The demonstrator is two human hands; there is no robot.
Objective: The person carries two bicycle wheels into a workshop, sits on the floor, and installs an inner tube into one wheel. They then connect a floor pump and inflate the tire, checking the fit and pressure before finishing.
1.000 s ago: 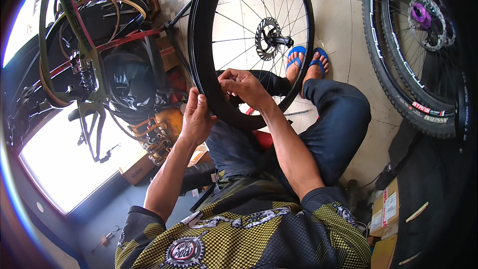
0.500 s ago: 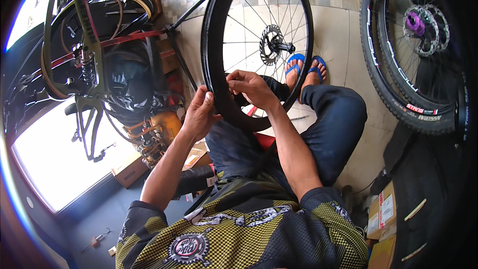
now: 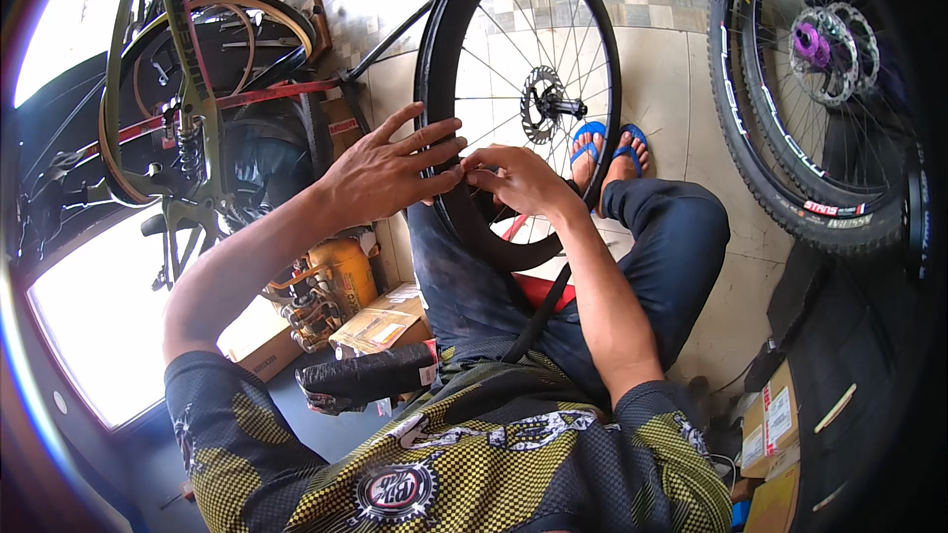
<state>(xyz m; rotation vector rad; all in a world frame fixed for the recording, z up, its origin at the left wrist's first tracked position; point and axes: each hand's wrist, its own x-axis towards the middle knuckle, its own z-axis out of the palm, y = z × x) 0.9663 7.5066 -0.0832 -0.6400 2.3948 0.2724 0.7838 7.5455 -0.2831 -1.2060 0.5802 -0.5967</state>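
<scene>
Evidently both hands meet at the near-left side of the wheel (image 3: pixel 444 51), which stands on edge, slightly tilted, in front of the person and between the legs. The left hand (image 3: pixel 387 170) lies across the dark rim with its fingers fanned well apart: the upper ones are nearly straight, with clear gaps between them, and the lowest reaches the fingertips of the other hand. Its thumb is mostly hidden below. The right hand (image 3: pixel 521 182) comes over the spokes from the opposite side, thumb and forefinger bent and their tips drawn close together at the rim's inner edge, the other fingers curled behind. Whether a small thing sits between those tips, I cannot tell.

Past the hands, the rotor (image 3: pixel 540 105) sits at the hub, and two feet in blue sandals (image 3: pixel 590 132) show just beyond the rim. A black roll (image 3: pixel 367 376) lies beside the left thigh, near an open-looking carton (image 3: pixel 383 324).
</scene>
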